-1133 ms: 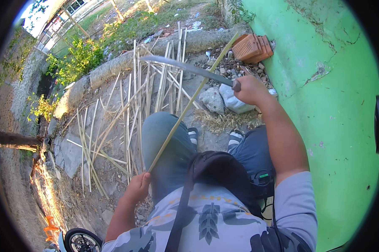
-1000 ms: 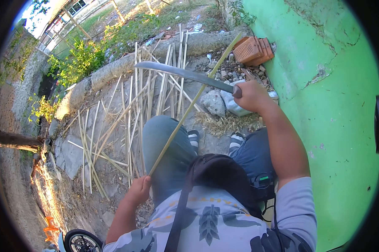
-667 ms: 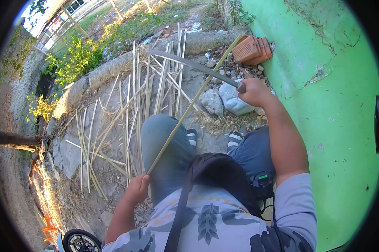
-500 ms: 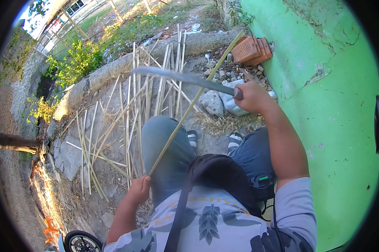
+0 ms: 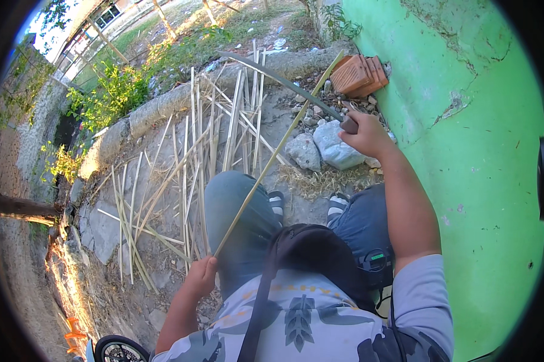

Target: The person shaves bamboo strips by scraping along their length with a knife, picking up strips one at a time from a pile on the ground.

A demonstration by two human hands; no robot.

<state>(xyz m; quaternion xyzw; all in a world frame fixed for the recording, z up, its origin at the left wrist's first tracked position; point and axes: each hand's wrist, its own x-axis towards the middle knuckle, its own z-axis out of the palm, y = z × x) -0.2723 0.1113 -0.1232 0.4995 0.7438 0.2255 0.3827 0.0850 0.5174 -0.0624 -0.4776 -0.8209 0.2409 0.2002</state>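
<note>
Head view: left hand (image 5: 201, 277), lower left of centre, grips a pale strip (image 5: 266, 173) that slants to the upper right; right hand (image 5: 366, 136), upper right of centre, is clenched round a machete (image 5: 284, 81) (it crosses the strip).

The wall (image 5: 465, 211) here is a bright mint green, blotched grey in patches. The blade (image 5: 284, 81) looks dull grey, its handle (image 5: 348, 125) dark brown; the long strip (image 5: 254, 187) is straw yellow with a greenish tinge, the other strips (image 5: 231, 130) cream to tan. I see orange-brown tiles (image 5: 359, 75), faded blue jeans (image 5: 235, 208), a black bag (image 5: 317, 253) and a pale grey shirt (image 5: 272, 317) patterned with darker grey leaves (image 5: 300, 320).
</note>
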